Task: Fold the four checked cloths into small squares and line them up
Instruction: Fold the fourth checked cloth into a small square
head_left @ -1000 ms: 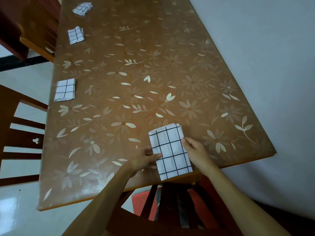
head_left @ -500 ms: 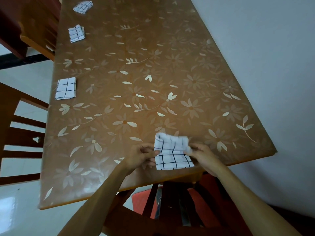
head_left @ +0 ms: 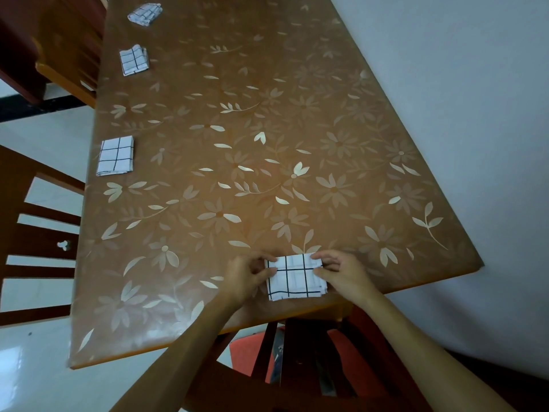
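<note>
The white cloth with black checks (head_left: 297,278) lies at the near edge of the brown table with a pale flower-print cover (head_left: 267,150). It is folded down to a small, nearly square pad, with layered edges showing along its right and near sides. The left hand (head_left: 246,278) pinches its left edge between thumb and fingers. The right hand (head_left: 341,273) pinches the far right corner, so both hands grasp the cloth rather than lie flat on it.

This looks like the fourth cloth's last fold being squared up. The other three sit spaced along the table's left edge, well apart from it: the nearest folded cloth (head_left: 116,157), the middle folded cloth (head_left: 133,60) and the farthest folded cloth (head_left: 144,14), the last two looser in shape.

The next move probably calls for pressing the crease flat. The pad would then go to the left edge, in line with the others. A dark wooden chair (head_left: 38,233) stands just beside that edge.
</note>
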The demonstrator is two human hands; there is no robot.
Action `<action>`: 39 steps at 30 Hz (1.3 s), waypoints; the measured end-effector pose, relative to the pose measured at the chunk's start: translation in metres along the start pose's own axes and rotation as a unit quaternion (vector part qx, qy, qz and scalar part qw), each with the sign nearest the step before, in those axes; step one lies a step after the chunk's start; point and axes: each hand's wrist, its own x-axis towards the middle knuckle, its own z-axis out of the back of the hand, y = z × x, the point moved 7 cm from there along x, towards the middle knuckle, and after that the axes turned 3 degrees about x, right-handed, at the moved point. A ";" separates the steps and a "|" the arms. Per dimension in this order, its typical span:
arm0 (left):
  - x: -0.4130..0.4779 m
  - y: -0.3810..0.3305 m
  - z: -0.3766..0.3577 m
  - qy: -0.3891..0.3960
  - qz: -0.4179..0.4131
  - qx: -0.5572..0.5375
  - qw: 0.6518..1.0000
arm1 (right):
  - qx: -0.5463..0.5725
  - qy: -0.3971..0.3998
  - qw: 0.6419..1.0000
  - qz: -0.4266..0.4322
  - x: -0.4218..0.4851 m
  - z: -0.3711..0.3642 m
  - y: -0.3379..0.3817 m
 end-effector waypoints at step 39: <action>0.018 -0.031 -0.032 0.050 -0.062 0.315 0.946 | -0.527 -0.018 0.813 0.249 0.010 -0.060 0.036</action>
